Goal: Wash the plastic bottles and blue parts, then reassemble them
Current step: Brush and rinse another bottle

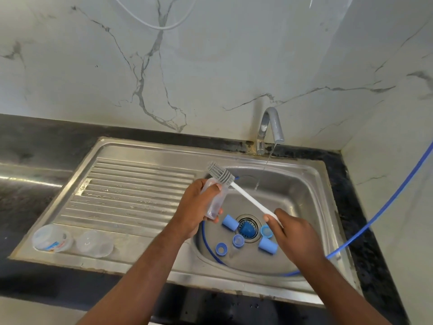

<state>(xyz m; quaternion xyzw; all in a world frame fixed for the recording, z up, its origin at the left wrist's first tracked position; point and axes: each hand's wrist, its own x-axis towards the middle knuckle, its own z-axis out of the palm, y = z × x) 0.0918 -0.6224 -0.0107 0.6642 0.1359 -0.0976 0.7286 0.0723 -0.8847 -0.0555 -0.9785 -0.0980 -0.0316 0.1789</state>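
While your left hand grips a clear plastic bottle over the left edge of the sink basin, fingers and thumb curled round its body, your right hand holds the end of a white-handled brush. Its grey bristle head sits at the bottle's far end, outside it; whether the two touch cannot be told.

The blue parts lie on the basin floor round the drain. One blue tube is just left of the drain and a second tube is beside your right hand. A blue ring and a small blue cup lie side by side nearer you. A blue cap is by your right thumb, and a blue domed piece sits in the drain itself.

A thin stream falls from the tap. A blue hose comes over the right rim and curls round the basin. A labelled clear tub and a plain clear tub stand on the drainboard, with the dark worktop behind.
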